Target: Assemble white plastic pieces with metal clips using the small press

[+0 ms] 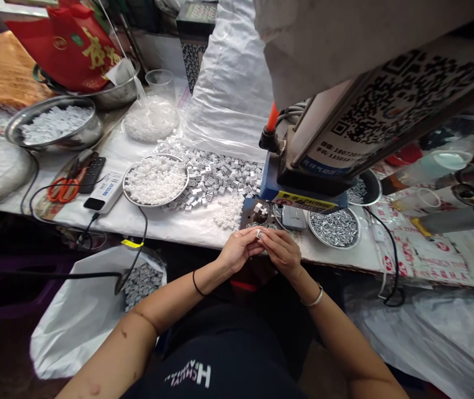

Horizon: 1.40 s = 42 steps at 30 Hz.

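My left hand (pixel 240 250) and my right hand (pixel 281 250) meet at the table's front edge, fingers pinched together. Between their fingertips is a small grey-and-white plastic piece (pixel 260 234); its details are too small to tell. Just beyond the hands lies a dark metal base plate (pixel 250 209) under a blue press head (pixel 295 191), with white cross-shaped pieces (pixel 260 209) on it. To the right stands a bowl of small metal pins (pixel 334 227). A heap of tiny white parts (pixel 229 210) lies left of the plate, with grey square pieces (pixel 215 174) piled behind.
A metal dish of white parts (pixel 156 178) sits to the left, near a white power bank (pixel 104 192) and orange-handled scissors (pixel 62 190). Below the table edge hangs a white sack (pixel 82 310) holding grey pieces. A black cable (pixel 390 238) runs over the right edge.
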Tool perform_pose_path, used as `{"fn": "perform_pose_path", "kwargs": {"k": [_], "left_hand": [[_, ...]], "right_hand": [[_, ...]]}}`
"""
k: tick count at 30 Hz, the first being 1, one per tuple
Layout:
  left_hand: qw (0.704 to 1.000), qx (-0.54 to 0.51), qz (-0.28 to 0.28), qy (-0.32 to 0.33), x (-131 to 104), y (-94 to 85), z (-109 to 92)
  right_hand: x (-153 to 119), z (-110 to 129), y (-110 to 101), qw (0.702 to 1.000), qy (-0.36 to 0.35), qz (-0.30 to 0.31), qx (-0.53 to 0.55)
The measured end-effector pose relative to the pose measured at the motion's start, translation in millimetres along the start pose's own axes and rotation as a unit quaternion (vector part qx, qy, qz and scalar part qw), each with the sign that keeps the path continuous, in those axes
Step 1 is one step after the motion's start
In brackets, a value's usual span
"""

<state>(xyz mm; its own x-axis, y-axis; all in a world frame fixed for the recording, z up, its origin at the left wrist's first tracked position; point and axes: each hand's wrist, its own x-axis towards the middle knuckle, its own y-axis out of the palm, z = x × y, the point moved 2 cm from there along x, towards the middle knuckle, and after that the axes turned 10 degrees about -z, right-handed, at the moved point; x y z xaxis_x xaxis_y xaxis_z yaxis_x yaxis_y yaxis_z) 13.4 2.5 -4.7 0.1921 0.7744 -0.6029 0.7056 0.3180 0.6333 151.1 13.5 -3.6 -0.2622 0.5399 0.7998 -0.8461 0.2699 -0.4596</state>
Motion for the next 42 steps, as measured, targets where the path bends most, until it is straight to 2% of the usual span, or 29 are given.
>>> {"fn": "perform_pose_path", "kwargs": {"k": [6, 11, 13, 15, 19, 23, 26, 28, 31, 33, 36, 39, 42], "left_hand": [[0.999, 0.012, -0.01, 0.035, 2, -0.1, -1], [0.992, 0.103, -0.008, 0.067, 7, -2.2, -5], [0.991, 0.111, -0.004, 0.072, 9, -2.4, -7], [0.994, 0.093, -0.002, 0.065, 12, -2.2, -9], [0.995, 0.08, 0.014, 0.054, 13, -1.5, -9], [0.987, 0.128, 0.04, 0.089, 9, -0.4, -9], [0.969, 0.191, 0.047, 0.149, 3, 0.4, -9], [0.947, 0.242, 0.043, 0.208, -2, -0.1, -10], [0.9, 0.323, 0.034, 0.29, -6, -2.1, -11], [0.884, 0.346, 0.032, 0.312, -5, -3.3, -10], [0.889, 0.334, 0.021, 0.313, -2, -2.9, -6], [0.9, 0.306, 0.006, 0.311, 0, 0.3, -4], [0.911, 0.296, 0.041, 0.284, -1, 4.3, -6]], "right_hand": [[-1, 0, 4, 0.999, 0.001, 0.027, -0.035], [3, -1, 5, 0.999, 0.027, 0.034, -0.02], [7, -1, 6, 0.997, 0.069, 0.031, -0.009], [10, -2, 6, 0.989, 0.147, 0.023, 0.011], [14, -3, 3, 0.947, 0.312, -0.002, 0.081], [15, -1, -1, 0.929, 0.359, 0.016, 0.088], [15, 3, -4, 0.936, 0.338, 0.059, 0.083], [13, 6, -7, 0.948, 0.302, 0.074, 0.064], [10, 14, -10, 0.976, 0.208, 0.062, -0.006], [7, 19, -9, 0.987, 0.141, 0.058, -0.043], [4, 23, -6, 0.992, 0.089, 0.055, -0.07], [3, 22, -4, 0.992, 0.082, 0.045, -0.089], [6, 18, -4, 0.991, 0.09, 0.024, -0.097]]}}
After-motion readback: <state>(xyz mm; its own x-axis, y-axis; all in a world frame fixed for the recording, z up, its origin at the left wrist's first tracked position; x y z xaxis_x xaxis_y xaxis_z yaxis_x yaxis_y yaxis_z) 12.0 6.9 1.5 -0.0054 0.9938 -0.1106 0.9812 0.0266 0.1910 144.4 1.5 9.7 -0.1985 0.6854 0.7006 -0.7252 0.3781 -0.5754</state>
